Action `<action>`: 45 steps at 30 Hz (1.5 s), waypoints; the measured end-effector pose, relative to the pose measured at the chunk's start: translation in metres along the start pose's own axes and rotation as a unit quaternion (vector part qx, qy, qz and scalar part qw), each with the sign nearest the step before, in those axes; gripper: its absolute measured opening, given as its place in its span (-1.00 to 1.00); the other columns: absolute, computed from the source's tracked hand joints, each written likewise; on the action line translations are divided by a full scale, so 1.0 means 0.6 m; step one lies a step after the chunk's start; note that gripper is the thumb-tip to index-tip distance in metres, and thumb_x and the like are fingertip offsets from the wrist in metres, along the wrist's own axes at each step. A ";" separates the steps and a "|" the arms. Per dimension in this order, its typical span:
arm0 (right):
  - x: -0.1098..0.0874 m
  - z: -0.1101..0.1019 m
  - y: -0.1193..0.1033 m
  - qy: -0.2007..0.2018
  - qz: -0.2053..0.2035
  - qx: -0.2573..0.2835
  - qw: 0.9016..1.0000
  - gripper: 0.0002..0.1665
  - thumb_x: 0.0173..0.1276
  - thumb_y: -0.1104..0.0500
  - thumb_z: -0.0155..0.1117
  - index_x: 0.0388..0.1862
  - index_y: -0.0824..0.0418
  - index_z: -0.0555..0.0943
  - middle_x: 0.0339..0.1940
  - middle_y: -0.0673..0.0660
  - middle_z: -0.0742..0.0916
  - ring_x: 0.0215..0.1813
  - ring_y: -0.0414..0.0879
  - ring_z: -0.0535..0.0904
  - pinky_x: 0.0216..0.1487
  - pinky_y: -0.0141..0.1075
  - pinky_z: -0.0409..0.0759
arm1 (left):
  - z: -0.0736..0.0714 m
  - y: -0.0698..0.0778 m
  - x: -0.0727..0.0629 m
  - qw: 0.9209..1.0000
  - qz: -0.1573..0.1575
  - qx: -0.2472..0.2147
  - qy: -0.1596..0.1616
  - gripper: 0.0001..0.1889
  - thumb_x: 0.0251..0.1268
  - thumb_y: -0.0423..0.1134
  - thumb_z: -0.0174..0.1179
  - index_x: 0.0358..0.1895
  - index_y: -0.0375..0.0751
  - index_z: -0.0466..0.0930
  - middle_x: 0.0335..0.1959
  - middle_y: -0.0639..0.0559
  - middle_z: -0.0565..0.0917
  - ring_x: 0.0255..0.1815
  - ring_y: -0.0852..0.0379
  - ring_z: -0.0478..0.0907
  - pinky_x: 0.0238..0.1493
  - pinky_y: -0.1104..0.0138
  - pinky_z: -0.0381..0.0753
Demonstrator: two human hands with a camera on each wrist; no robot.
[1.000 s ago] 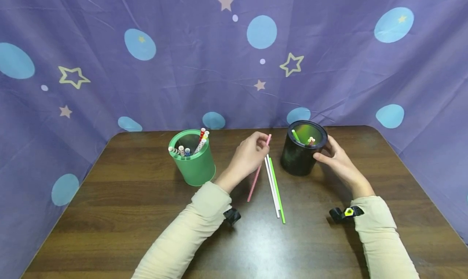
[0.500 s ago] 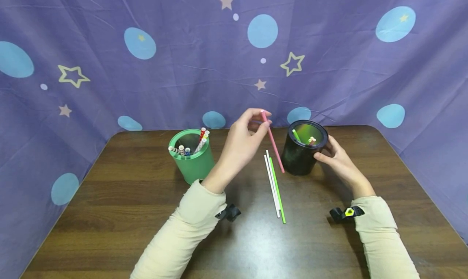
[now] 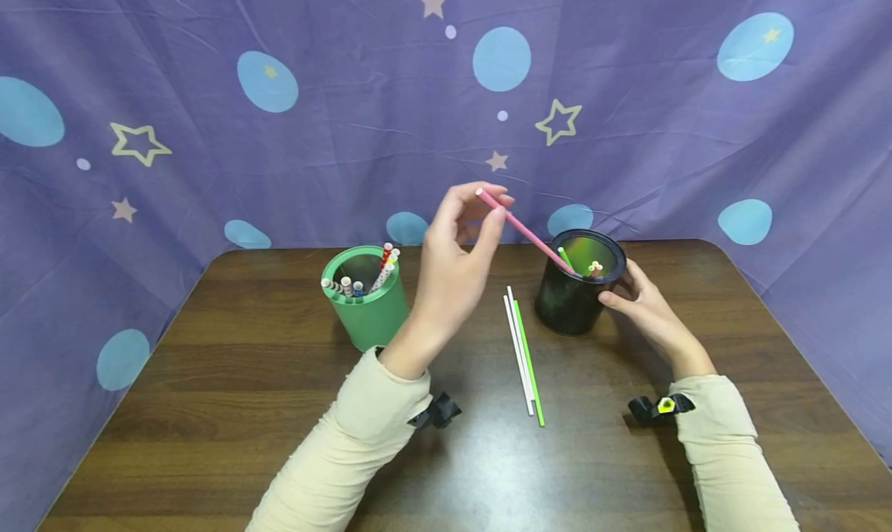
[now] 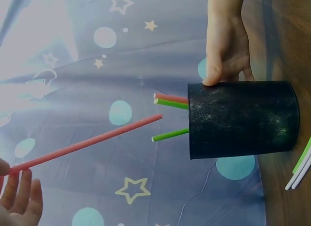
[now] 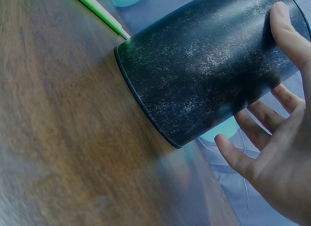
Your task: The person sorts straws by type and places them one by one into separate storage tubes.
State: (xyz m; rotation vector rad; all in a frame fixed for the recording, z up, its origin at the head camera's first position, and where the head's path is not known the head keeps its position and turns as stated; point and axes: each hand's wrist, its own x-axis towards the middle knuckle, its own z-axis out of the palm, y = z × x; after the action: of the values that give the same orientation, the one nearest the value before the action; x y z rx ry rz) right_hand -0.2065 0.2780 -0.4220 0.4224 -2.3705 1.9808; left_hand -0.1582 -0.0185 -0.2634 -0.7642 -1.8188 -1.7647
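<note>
My left hand [image 3: 456, 257] pinches a pink straw [image 3: 526, 234] near its upper end, between thumb and fingers. The straw slants down to the right, and its lower tip overlaps the mouth of the black pen holder [image 3: 567, 307] in the head view. In the left wrist view that tip hangs just short of the rim, beside green straws [image 4: 170, 134] and a pink one sticking out. My right hand [image 3: 648, 307] holds the upright holder from the right, thumb [image 5: 284, 29] on its side near the rim and fingers around the back.
Two white straws [image 3: 517, 350] and a green straw [image 3: 530, 365] lie side by side on the wooden table [image 3: 230, 408], left of the black holder. A green pen holder [image 3: 372, 319] with several patterned straws stands farther left. A purple curtain [image 3: 334, 152] hangs behind the table.
My left hand has lifted the pink straw off the table and swung its lower end right, up to the black holder's mouth. The right hand has stayed on the holder.
</note>
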 end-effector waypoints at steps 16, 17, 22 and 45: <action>-0.002 0.001 0.003 0.004 0.000 -0.004 1.000 -0.32 0.44 0.33 0.22 0.47 0.09 0.25 0.19 -0.15 0.51 0.19 -0.28 0.42 0.08 -0.52 0.44 | 0.031 -0.049 -0.025 0.999 0.005 0.015 -0.035 -0.83 0.41 -0.44 0.16 -0.01 -0.38 0.58 -0.07 -0.16 0.65 -0.06 0.19 0.60 -0.02 0.30 0.63; -0.002 0.001 0.003 0.004 0.000 -0.006 1.000 -0.32 0.43 0.33 0.22 0.46 0.09 0.25 0.18 -0.15 0.51 0.19 -0.28 0.42 0.08 -0.52 0.44 | 0.033 -0.053 -0.027 0.999 0.002 0.020 -0.039 -0.83 0.41 -0.44 0.16 -0.01 -0.38 0.58 -0.07 -0.15 0.64 -0.06 0.20 0.60 -0.03 0.32 0.63; -0.002 0.001 0.003 0.004 -0.001 -0.008 1.000 -0.32 0.43 0.33 0.22 0.46 0.08 0.26 0.19 -0.15 0.51 0.20 -0.28 0.42 0.08 -0.51 0.44 | 0.042 -0.066 -0.035 0.997 -0.014 0.038 -0.065 -0.83 0.42 -0.41 0.16 0.00 -0.33 0.61 -0.08 -0.09 0.64 -0.07 0.27 0.58 -0.06 0.38 0.60; 0.001 0.000 0.004 0.004 0.001 -0.005 1.000 -0.34 0.44 0.33 0.21 0.44 0.05 0.27 0.19 -0.14 0.50 0.21 -0.28 0.40 0.10 -0.52 0.42 | 0.039 -0.113 -0.050 0.989 -0.052 0.087 -0.109 -0.77 0.47 -0.32 0.14 0.07 -0.27 0.65 0.03 -0.03 0.67 -0.03 0.24 0.57 -0.04 0.36 0.57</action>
State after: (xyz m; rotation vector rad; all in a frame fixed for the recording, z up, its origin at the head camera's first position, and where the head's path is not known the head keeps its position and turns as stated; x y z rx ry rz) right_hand -0.2076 0.2781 -0.4242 0.4108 -2.3745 1.9672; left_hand -0.1823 0.0025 -0.3339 -0.8330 -2.1609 -1.6106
